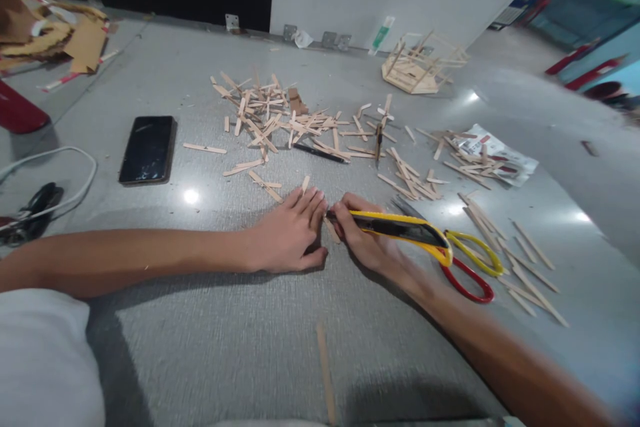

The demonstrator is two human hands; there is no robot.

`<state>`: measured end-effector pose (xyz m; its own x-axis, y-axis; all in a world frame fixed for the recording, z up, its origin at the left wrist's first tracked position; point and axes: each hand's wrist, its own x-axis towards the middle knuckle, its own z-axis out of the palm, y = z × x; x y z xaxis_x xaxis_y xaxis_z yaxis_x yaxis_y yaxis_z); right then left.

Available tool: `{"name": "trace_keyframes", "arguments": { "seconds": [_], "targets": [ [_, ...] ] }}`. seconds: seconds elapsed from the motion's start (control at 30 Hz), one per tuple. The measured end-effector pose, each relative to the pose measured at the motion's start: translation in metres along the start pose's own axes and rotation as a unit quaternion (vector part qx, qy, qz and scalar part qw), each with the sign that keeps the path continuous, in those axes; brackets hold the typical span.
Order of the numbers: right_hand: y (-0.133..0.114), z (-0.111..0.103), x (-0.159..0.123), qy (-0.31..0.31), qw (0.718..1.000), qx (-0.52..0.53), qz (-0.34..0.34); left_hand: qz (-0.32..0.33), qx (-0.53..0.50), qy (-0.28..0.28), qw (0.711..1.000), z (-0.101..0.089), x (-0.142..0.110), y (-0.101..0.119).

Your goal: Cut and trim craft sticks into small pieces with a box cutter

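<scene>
My left hand lies flat on the grey table, fingers stretched out and pressing down on a wooden craft stick. One stick end shows past the fingertips; the middle is hidden under them. My right hand is closed around a yellow and black utility knife. The knife's tip end is at the stick, close beside my left fingers, and its handle points right. Scissors with one yellow and one red handle loop lie partly behind the knife. Another wooden stick rests nearer to me.
A pile of wooden sticks and cut pieces spreads ahead, with a black pen among them. More sticks and a plastic packet lie at right. A stick-built frame stands behind. A phone and white cable are left.
</scene>
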<state>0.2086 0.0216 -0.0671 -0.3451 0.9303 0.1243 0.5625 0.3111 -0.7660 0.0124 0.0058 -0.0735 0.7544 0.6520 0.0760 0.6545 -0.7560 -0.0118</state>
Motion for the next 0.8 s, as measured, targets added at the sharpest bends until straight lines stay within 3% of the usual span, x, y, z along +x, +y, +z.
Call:
{"name": "trace_keyframes", "arguments": {
  "seconds": [0.23, 0.4, 0.6, 0.73, 0.8],
  "targets": [
    [-0.011, -0.003, -0.002, -0.023, 0.999, -0.021, -0.028, -0.014, -0.01, -0.025, 1.0, -0.007, 0.001, 0.002],
    [0.0, -0.006, -0.002, -0.036, 0.999, 0.003, -0.021, -0.019, -0.015, -0.015, 1.0, -0.004, 0.0, 0.0],
    [0.004, -0.005, -0.001, 0.012, 0.999, 0.031, 0.0, -0.015, -0.032, 0.012, 0.999, 0.001, -0.003, -0.002],
    [-0.004, -0.006, -0.004, 0.069, 0.985, 0.156, 0.037, -0.03, -0.046, 0.02, 0.998, 0.003, -0.005, 0.002],
    [-0.006, -0.008, -0.005, 0.069, 0.968, 0.235, 0.056, -0.036, -0.055, 0.025, 0.998, 0.004, -0.006, 0.005]
  ]
}}
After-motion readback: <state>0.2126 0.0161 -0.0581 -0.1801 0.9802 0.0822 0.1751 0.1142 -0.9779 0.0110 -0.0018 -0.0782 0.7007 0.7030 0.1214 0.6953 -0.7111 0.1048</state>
